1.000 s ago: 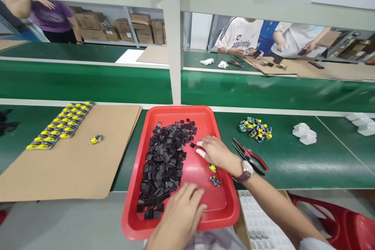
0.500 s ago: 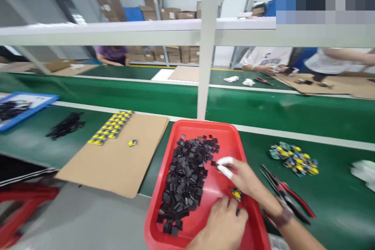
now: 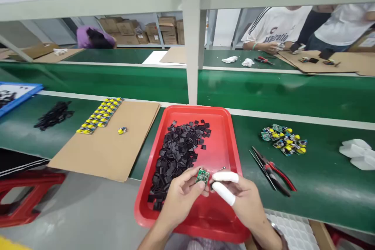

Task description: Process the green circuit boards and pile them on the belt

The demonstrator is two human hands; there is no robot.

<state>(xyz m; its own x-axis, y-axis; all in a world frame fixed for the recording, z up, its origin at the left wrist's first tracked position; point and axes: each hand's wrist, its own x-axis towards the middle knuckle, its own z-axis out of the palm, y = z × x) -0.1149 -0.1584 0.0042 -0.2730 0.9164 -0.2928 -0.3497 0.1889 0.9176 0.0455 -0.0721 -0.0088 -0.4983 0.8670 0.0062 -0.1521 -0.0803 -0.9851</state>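
Lower centre of frame: one green circuit board (image 3: 202, 176), clamped in fingers of left hand (image 3: 182, 196), sits just left of right hand (image 3: 245, 200), whose fingers pinch a small black piece (image 3: 211, 184).

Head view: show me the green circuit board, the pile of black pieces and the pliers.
Green circuit board (image 3: 202, 176): head view, middle of its face.
Pile of black pieces (image 3: 178, 151): head view, middle of the heap.
Pliers (image 3: 269, 166): head view, near the pivot.

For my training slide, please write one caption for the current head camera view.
Over a red tray of black pieces, the left hand holds a green circuit board near the right hand.
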